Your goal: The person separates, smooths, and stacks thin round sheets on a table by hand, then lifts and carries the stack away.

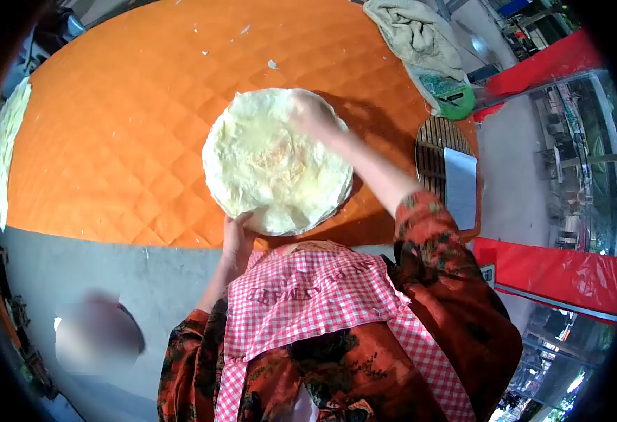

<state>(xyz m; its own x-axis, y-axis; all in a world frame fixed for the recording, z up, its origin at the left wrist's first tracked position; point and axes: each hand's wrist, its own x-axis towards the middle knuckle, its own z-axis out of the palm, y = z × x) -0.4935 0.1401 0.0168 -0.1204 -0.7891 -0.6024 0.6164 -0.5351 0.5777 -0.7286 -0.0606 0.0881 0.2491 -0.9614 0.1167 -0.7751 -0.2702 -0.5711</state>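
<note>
A round stack of thin pale flatbread (pixel 280 169), with ragged edges and a browned patch near its middle, lies on an orange quilted cloth. My left hand (pixel 238 235) grips its near left edge, the thumb on top and the other fingers mostly hidden. Over the far right part of the flatbread is my right hand (pixel 312 116), palm side down and smeared by motion. Its fingers do not show clearly, so whether it pinches the bread cannot be made out.
The orange cloth (pixel 111 155) covers the table. A crumpled beige towel (pixel 421 35), a green round item (pixel 456 102) and a slatted wooden board (pixel 431 151) with a whitish sheet (pixel 460 186) lie on the right. Pale sheets (pixel 2 155) hang at the left edge.
</note>
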